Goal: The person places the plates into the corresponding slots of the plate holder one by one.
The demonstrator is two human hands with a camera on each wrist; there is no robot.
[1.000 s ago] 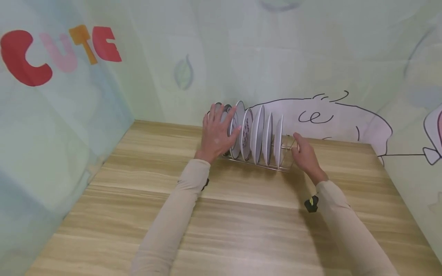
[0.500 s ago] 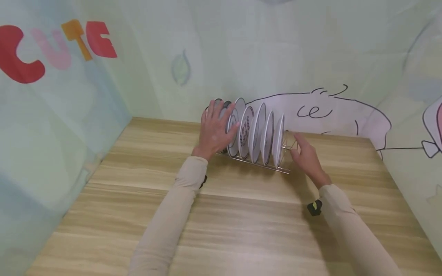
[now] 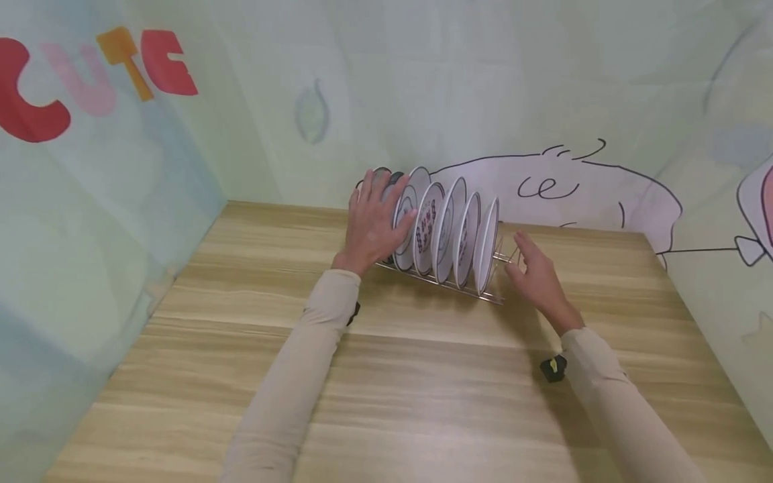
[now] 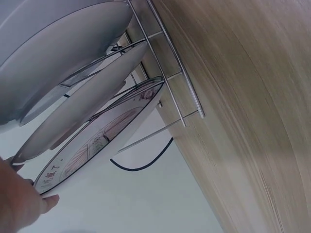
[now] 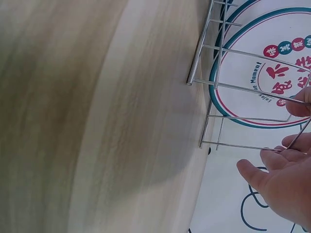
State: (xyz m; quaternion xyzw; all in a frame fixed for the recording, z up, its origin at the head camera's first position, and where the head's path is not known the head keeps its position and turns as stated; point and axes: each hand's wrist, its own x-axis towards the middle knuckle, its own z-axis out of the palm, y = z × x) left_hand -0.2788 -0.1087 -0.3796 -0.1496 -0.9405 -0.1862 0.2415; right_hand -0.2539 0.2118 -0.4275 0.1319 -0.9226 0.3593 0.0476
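Observation:
A metal wire dish rack stands on the wooden tabletop, several round white plates on edge in it. My left hand rests over the leftmost plates, fingers spread and mostly straight across their rims. In the left wrist view, fingertips touch the edge of the end plate, which bears a printed picture. At the rack's right end my right hand holds the wire end. The right wrist view shows its fingers on both sides of a wire loop, beside a plate with a teal-and-red rim.
The wooden tabletop stretches in front of the rack. A printed back wall stands close behind the plates. On the left is a side wall with the letters "CUTE".
The rack has turned slightly, its right end coming nearer to me, and the plates' faces show more. My right hand has moved a little nearer too. My left hand stays on the plates.

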